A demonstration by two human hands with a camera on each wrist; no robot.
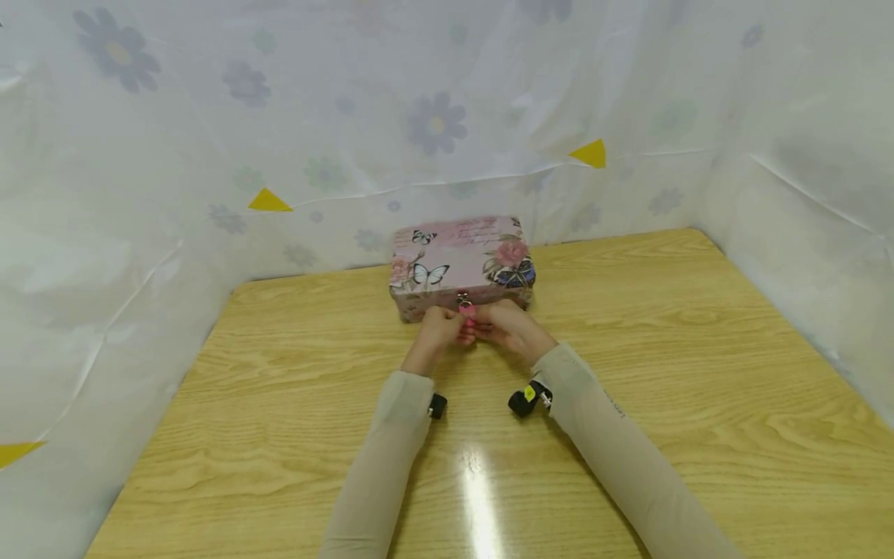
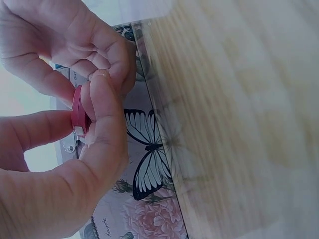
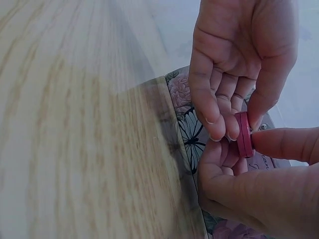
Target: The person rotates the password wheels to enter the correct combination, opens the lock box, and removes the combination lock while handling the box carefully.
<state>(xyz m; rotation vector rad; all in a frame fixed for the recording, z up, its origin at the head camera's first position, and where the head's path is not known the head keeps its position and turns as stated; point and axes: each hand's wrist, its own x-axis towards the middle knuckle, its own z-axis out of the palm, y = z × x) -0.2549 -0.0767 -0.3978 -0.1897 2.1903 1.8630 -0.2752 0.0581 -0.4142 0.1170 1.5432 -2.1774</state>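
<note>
A pink floral box (image 1: 454, 260) with printed butterflies sits toward the back of the wooden table, lid down. At its front metal latch (image 1: 463, 296) is a small pink padlock (image 1: 467, 312), seen edge-on as dark pink in both wrist views. My left hand (image 1: 440, 326) pinches the padlock from the left side, with thumb and fingers on its body (image 2: 79, 109). From the other side my right hand (image 1: 510, 324) also grips it, thumb pressed on one face in the right wrist view. The fingers cover much of the lock, and its keyhole cannot be made out.
The wooden table (image 1: 279, 404) runs up to a pale flowered sheet (image 1: 335, 116) behind the box, with similar sheeting at both sides. Yellow triangular markers (image 1: 270, 200) are stuck on the sheet. Black straps with cameras (image 1: 528, 398) are on the wrists.
</note>
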